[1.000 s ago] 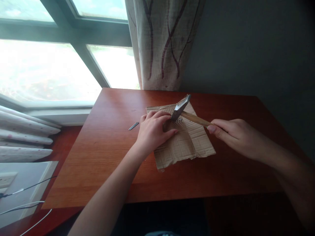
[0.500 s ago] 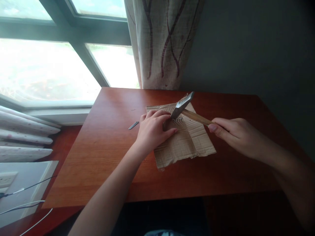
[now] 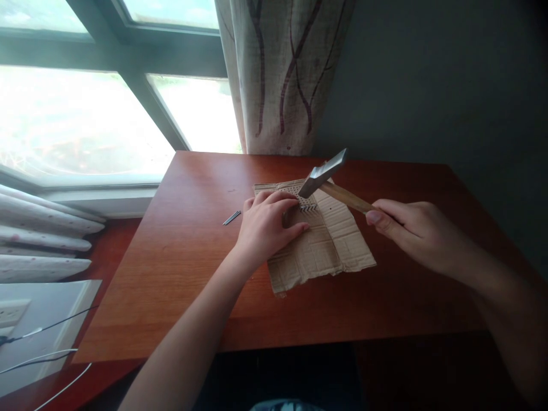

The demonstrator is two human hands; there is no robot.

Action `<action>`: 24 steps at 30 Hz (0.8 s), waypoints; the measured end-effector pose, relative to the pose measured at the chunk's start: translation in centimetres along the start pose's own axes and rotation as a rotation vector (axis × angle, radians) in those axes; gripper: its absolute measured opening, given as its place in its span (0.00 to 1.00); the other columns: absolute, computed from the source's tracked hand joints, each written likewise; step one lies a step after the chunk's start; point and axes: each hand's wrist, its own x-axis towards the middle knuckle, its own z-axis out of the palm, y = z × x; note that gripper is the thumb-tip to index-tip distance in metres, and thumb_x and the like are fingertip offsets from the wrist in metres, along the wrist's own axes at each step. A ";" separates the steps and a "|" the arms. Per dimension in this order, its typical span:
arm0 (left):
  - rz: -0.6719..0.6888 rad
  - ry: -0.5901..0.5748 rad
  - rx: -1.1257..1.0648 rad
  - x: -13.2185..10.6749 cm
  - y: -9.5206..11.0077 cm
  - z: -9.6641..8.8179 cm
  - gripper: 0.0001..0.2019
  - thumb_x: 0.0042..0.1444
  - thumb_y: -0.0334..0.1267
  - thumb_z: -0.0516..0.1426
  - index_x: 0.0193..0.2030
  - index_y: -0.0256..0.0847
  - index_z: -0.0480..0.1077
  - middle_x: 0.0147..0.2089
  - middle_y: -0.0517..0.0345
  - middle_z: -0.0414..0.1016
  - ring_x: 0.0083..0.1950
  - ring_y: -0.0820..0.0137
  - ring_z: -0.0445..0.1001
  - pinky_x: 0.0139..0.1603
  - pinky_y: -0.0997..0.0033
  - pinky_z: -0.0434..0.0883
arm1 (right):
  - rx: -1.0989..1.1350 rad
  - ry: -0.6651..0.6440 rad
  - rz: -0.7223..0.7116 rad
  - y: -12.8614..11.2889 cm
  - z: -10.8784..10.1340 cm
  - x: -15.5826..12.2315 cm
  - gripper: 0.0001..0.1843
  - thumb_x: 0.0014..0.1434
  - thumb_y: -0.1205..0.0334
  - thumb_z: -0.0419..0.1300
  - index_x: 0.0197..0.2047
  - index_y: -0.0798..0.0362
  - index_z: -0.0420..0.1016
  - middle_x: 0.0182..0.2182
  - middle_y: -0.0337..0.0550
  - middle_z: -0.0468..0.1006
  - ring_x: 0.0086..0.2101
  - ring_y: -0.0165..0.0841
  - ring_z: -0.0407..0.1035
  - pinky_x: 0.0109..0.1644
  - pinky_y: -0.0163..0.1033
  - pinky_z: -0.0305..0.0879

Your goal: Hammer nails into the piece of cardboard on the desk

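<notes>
My right hand (image 3: 413, 231) is closed round the wooden handle of a hammer (image 3: 327, 168). The metal head is tilted and hangs above the cardboard, apart from it as far as I can see. My left hand (image 3: 268, 222) lies on the left part of the brown cardboard sheet (image 3: 321, 245), thumb spread away from the fingers. Just right of its fingertips a row of several dark nails (image 3: 308, 208) stands in the cardboard, with many small holes behind them. A few loose nails (image 3: 232, 217) lie left of that hand.
The reddish-brown wooden table (image 3: 180, 274) carries everything. A patterned curtain (image 3: 286, 74) hangs behind its far edge, and a window (image 3: 77, 125) is at the left. Cables (image 3: 55, 357) and a wall socket (image 3: 15, 314) are low on the left.
The hammer has risen and shifted slightly right, its head lifted farther from the nails. My left hand, the cardboard and the loose nails stay in place.
</notes>
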 end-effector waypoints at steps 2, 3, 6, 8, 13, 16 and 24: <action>-0.002 -0.006 0.002 0.0 0.0 0.0 0.21 0.57 0.53 0.65 0.55 0.51 0.76 0.61 0.58 0.77 0.63 0.52 0.69 0.60 0.47 0.62 | 0.066 0.062 0.015 0.4 0.3 0.0 0.23 0.69 0.42 0.53 0.29 0.49 0.66 0.21 0.37 0.67 0.22 0.30 0.61 0.27 0.39 0.53; -0.002 -0.011 0.003 0.0 0.0 0.0 0.21 0.57 0.53 0.65 0.55 0.51 0.76 0.62 0.58 0.77 0.63 0.52 0.69 0.60 0.47 0.62 | 0.149 0.109 0.021 0.6 0.5 0.2 0.22 0.69 0.42 0.54 0.30 0.49 0.67 0.22 0.37 0.67 0.23 0.30 0.61 0.27 0.40 0.53; -0.001 -0.022 0.004 0.0 0.0 -0.1 0.20 0.58 0.52 0.64 0.55 0.50 0.75 0.62 0.57 0.77 0.62 0.52 0.69 0.60 0.47 0.62 | 0.561 0.294 0.001 1.2 1.9 1.7 0.20 0.67 0.41 0.55 0.32 0.48 0.67 0.22 0.36 0.64 0.21 0.29 0.56 0.23 0.39 0.51; 0.003 -0.023 0.003 0.0 0.1 -0.2 0.20 0.59 0.52 0.63 0.56 0.50 0.75 0.62 0.56 0.76 0.63 0.53 0.69 0.60 0.47 0.62 | 0.740 0.454 -0.059 1.4 2.9 3.5 0.20 0.63 0.41 0.60 0.31 0.46 0.63 0.21 0.33 0.59 0.19 0.28 0.53 0.22 0.40 0.50; 0.005 -0.020 0.014 0.1 0.1 -0.3 0.20 0.59 0.51 0.64 0.56 0.50 0.75 0.63 0.57 0.76 0.63 0.53 0.69 0.61 0.47 0.61 | 0.744 0.721 0.068 2.1 4.8 8.3 0.32 0.60 0.26 0.48 0.25 0.45 0.48 0.18 0.33 0.48 0.18 0.31 0.48 0.23 0.43 0.50; 0.007 -0.022 0.024 0.1 0.1 -0.3 0.20 0.59 0.51 0.64 0.56 0.51 0.75 0.63 0.57 0.76 0.63 0.53 0.69 0.62 0.46 0.61 | 0.623 0.781 0.131 3.1 5.9 9.6 0.35 0.57 0.20 0.33 0.24 0.45 0.42 0.17 0.35 0.46 0.19 0.35 0.49 0.25 0.46 0.52; 0.018 -0.010 0.021 0.1 0.3 -0.3 0.20 0.58 0.50 0.64 0.56 0.51 0.75 0.62 0.58 0.76 0.63 0.54 0.69 0.63 0.47 0.60 | 0.706 0.933 0.110 5.3 7.4 9.6 0.32 0.60 0.24 0.45 0.26 0.44 0.47 0.17 0.33 0.51 0.18 0.32 0.49 0.23 0.43 0.51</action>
